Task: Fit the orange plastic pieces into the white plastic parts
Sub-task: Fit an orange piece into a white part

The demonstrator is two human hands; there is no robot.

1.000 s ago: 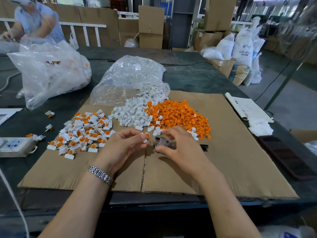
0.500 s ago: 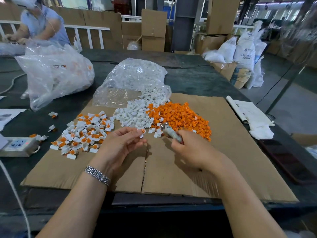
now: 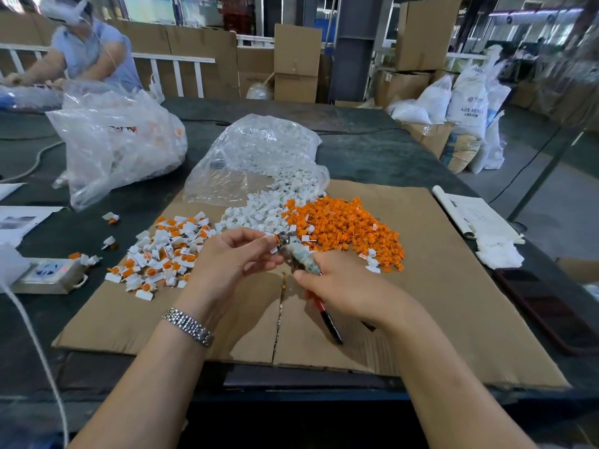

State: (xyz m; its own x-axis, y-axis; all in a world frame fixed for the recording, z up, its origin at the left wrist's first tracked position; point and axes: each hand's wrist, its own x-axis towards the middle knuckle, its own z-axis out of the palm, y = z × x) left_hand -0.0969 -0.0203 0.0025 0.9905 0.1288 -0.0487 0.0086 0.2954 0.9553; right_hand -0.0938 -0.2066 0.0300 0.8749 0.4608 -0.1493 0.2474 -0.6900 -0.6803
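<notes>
Left hand (image 3: 233, 259) pinches a white part with its orange piece (image 3: 274, 239) at the fingertips. Right hand (image 3: 343, 286) grips pliers (image 3: 296, 254), nose touching that part. Step in hand, by my reading: pressing the insert home. Next move calls for a light, square squeeze.

Outward on the cardboard: loose orange pieces (image 3: 343, 226) mid-sheet, white parts (image 3: 259, 215) beside them, assembled pile (image 3: 162, 251) toward the left edge.

Seating depth and the pliers' nose: too small to make out.
</notes>
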